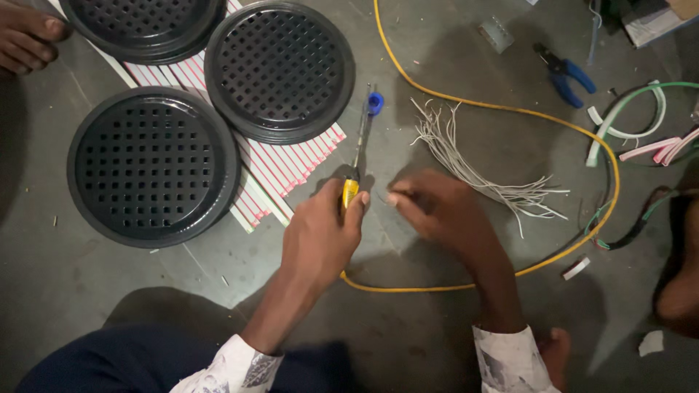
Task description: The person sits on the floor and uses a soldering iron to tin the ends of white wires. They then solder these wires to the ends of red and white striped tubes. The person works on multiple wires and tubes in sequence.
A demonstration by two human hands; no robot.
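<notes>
1. The left hand (320, 233) is closed around the yellow end of a cable (349, 191), pinching it between thumb and fingers just above the grey floor (87, 291).
2. The right hand (437, 207) sits just right of it, fingertips pinched together on something very fine, perhaps a single strand; it is too small to tell for sure.
3. The two hands are close, almost meeting at the cable end, so the step in hand looks like stripping or sorting the cable's inner wires.
4. The yellow cable loops away behind the wrists, sweeps right, then runs to the far edge of the scene.
5. Just beyond the left hand lies a slim tool with a blue end (374, 102), pointing away from the person.
6. Right of the hands, a bundle of thin white wires (473, 167) lies fanned out on the floor.
7. Far right lie blue-handled pliers (564, 73) and some green and white tubing (626, 109).
8. To the left, three round black perforated grilles (153, 167) rest on red-and-white striped sheets (291, 164).
9. Another person's foot (29, 33) shows at the far left corner.
10. The next move seems to call for a steady grip on the cable and a fine, careful pull with the right fingertips.
</notes>
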